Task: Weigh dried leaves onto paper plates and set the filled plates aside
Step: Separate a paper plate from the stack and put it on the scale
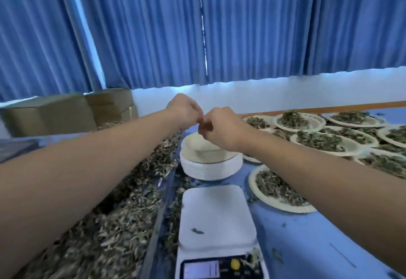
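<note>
From the head camera, both bare forearms reach forward over the table; the left hand (183, 111) and the right hand (219, 125) meet in the air above the stack of paper plates (208, 168), fingers curled and fingertips drawn together in a pinch where the two hands touch; whether anything small lies between them I cannot tell, since that spot is blurred; the stack stands just beyond the scale (216, 217), its upper plates beige and sitting slightly askew on the white ones beneath; the scale's white platform carries no plate, only a small leaf scrap (197, 231), and its display (202, 270) with a yellow button (235, 263) faces the person; the loose dried leaves (123, 223) lie in a long heap to the left of the scale, under the left forearm; a filled plate (281, 188) sits just right of the scale on the blue table cover (307, 239), and more filled plates (318, 140) crowd the far right, overlapping one another; cardboard boxes (66, 111) stand at the back left under blue curtains (241, 26).
</note>
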A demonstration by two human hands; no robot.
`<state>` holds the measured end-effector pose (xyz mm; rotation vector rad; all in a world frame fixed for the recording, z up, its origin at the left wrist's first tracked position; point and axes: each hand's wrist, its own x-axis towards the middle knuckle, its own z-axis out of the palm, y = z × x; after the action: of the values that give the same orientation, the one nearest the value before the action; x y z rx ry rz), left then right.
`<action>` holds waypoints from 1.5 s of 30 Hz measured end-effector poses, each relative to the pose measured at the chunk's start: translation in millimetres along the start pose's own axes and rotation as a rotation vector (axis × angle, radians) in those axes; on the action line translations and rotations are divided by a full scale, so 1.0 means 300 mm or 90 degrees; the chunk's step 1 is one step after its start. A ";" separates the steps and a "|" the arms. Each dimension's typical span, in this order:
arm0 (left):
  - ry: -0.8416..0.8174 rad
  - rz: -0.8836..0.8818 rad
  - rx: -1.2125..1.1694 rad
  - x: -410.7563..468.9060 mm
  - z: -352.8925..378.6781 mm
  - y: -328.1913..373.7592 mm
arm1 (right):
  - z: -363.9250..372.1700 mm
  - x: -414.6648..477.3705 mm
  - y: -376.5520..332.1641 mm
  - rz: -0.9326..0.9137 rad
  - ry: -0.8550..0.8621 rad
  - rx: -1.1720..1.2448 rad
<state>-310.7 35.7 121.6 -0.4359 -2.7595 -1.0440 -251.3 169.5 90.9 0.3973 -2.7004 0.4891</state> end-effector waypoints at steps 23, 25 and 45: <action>-0.137 0.393 0.081 -0.081 0.092 -0.290 | 0.015 -0.019 0.091 -0.168 -0.189 -0.176; -0.140 0.400 0.080 -0.080 0.088 -0.293 | 0.013 -0.023 0.081 -0.187 -0.197 -0.205; -0.155 0.406 0.074 -0.070 0.086 -0.304 | 0.012 -0.029 0.080 -0.228 -0.182 -0.222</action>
<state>-321.5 -16.7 40.7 -1.3813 -2.5447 -0.6967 -252.6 191.5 77.6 0.8794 -2.8119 -0.1507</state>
